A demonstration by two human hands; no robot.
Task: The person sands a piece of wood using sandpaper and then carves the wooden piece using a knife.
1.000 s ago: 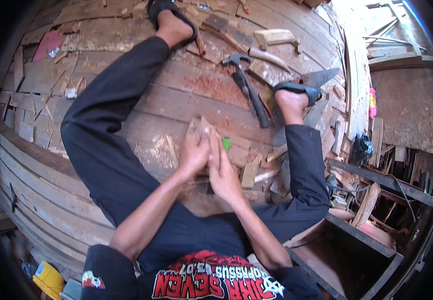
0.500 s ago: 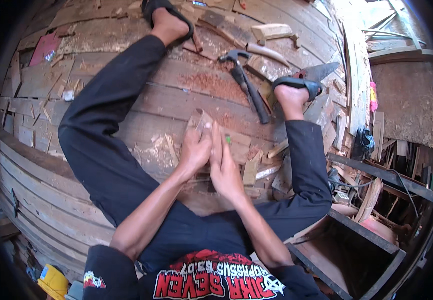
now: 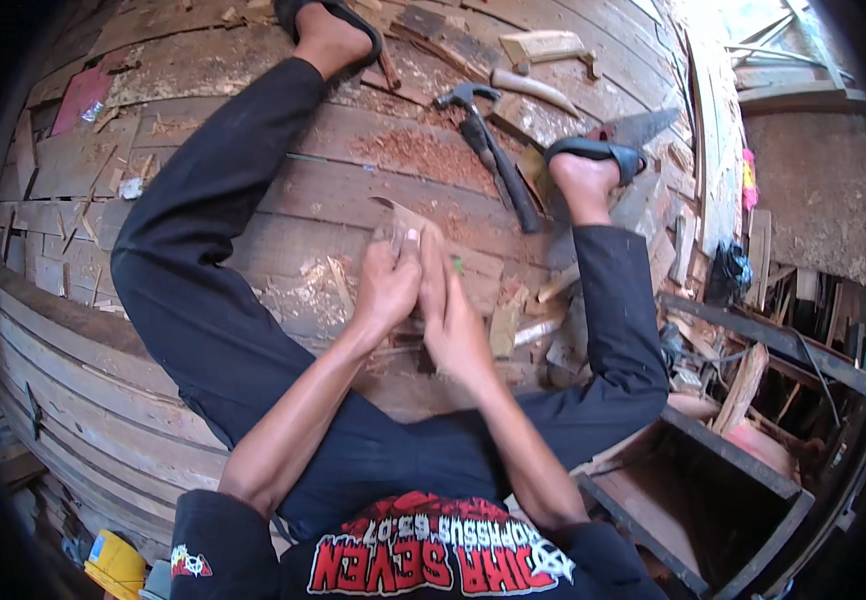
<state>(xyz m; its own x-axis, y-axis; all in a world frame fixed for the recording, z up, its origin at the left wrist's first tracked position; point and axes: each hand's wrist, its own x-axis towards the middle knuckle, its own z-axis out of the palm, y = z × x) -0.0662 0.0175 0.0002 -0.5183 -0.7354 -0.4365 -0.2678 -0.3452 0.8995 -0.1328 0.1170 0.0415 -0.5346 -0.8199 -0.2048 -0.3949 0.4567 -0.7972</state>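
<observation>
The left hand (image 3: pixel 389 290) grips a thin, brown, bent sheet (image 3: pixel 408 217); the right hand (image 3: pixel 450 318) extends straight-fingered alongside, its hold unclear

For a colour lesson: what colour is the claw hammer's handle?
Mostly black handle; best in the head view.

The location is a rough woodworking workshop. Indicators: a plank floor (image 3: pixel 323 188) strewn with reddish sawdust (image 3: pixel 423 155), pale shavings (image 3: pixel 311 292) and wood offcuts (image 3: pixel 505 322); a claw hammer (image 3: pixel 490 160) and a handsaw (image 3: pixel 645 127), the latter toward the floor's right edge; long boards (image 3: pixel 103 385) along the left edge; timber scraps (image 3: pixel 743 388) heaped beyond the right edge.
</observation>
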